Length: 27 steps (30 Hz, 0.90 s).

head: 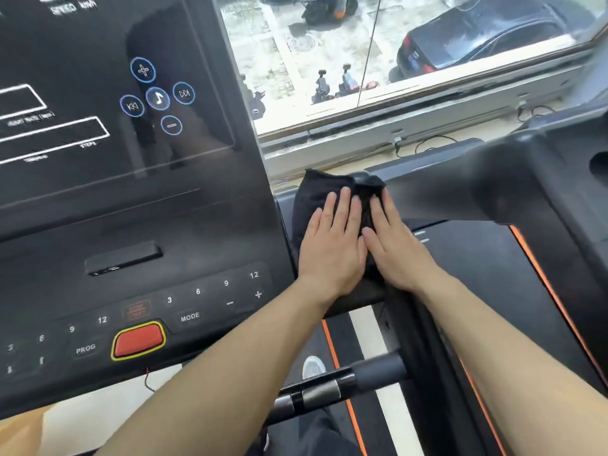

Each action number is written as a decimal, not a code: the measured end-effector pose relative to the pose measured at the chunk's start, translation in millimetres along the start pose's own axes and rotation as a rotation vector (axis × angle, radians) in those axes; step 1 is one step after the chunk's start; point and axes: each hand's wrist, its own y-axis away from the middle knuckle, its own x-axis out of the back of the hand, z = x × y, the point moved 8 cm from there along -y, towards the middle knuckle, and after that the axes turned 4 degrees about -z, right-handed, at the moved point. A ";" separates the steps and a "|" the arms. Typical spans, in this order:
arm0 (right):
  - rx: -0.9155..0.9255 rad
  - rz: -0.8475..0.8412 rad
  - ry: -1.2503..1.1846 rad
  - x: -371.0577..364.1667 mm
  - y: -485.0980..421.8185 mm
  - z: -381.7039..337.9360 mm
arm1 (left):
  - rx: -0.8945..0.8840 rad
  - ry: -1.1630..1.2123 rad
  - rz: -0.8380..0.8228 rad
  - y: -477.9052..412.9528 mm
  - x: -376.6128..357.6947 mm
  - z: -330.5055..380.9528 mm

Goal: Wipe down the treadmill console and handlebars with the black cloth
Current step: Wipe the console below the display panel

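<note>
The left hand (pixel 332 245) and right hand (pixel 398 248) pressed flat, fingers straight, on the black cloth (pixel 316 189), which, ungripped, might have slipped off the handlebar (pixel 408 330) under a hard push.

Console (pixel 138 225) walls left; handlebar (pixel 460 195) blocks right.

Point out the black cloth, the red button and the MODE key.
black cloth (pixel 317 187), head view, its uncovered upper left part.
red button (pixel 138 339), head view, middle of its face.
MODE key (pixel 190 316), head view, on its lettering.
</note>
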 end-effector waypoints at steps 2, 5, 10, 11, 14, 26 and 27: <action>-0.050 -0.038 -0.166 6.7 -25.3 6.3 | 0.022 0.006 -0.008 -27.1 5.5 -2.9; -0.111 -0.046 -0.405 11.1 -41.5 10.9 | 0.049 0.016 -0.020 -48.9 10.8 -4.0; -0.212 -0.042 -0.570 -0.8 -2.4 28.8 | -0.021 0.008 -0.025 -33.8 6.7 17.2; -0.224 -0.043 -0.548 -5.3 15.0 33.6 | -0.061 -0.004 -0.027 -21.4 2.4 26.9; -0.252 -0.083 -0.412 -23.7 69.9 42.4 | -0.138 -0.016 -0.017 31.6 -12.9 50.8; 0.181 -0.048 0.504 -45.8 51.5 -46.6 | 0.081 -0.175 -0.035 94.8 -8.4 -11.6; 0.159 -0.061 0.509 -41.3 39.8 -48.5 | 0.089 -0.177 -0.063 83.3 -4.6 -16.5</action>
